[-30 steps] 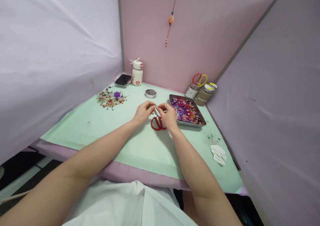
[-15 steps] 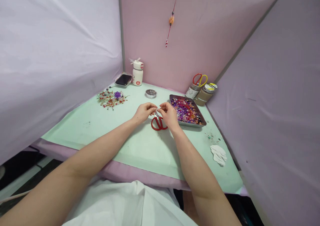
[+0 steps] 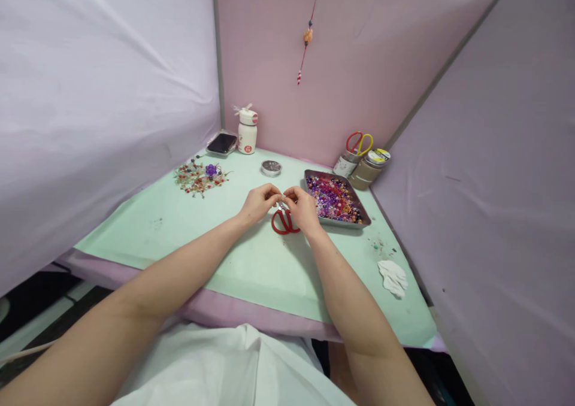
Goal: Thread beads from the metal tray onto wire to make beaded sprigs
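Note:
My left hand (image 3: 262, 203) and my right hand (image 3: 302, 207) meet fingertip to fingertip over the middle of the table. Both are closed in a pinch, and whatever lies between the fingers is too small to make out. Just below them, red-handled scissors (image 3: 281, 222) lie on the table, their blades partly hidden under my fingers. Right beside my right hand is a metal tray (image 3: 344, 223) filled with purple, red and orange beads (image 3: 332, 199).
A small round tin (image 3: 271, 167) stands behind my hands. Beaded pieces (image 3: 202, 178) lie at left, near a phone (image 3: 222, 143) and a white bottle (image 3: 247, 132). Two jars (image 3: 369, 169) (image 3: 345, 164) stand at back right. White gloves (image 3: 393, 278) lie at right. A beaded string (image 3: 308, 36) hangs behind.
My right hand has shifted slightly left, bringing the fingertips of both hands closer together. The scissors and the tray stay where they were.

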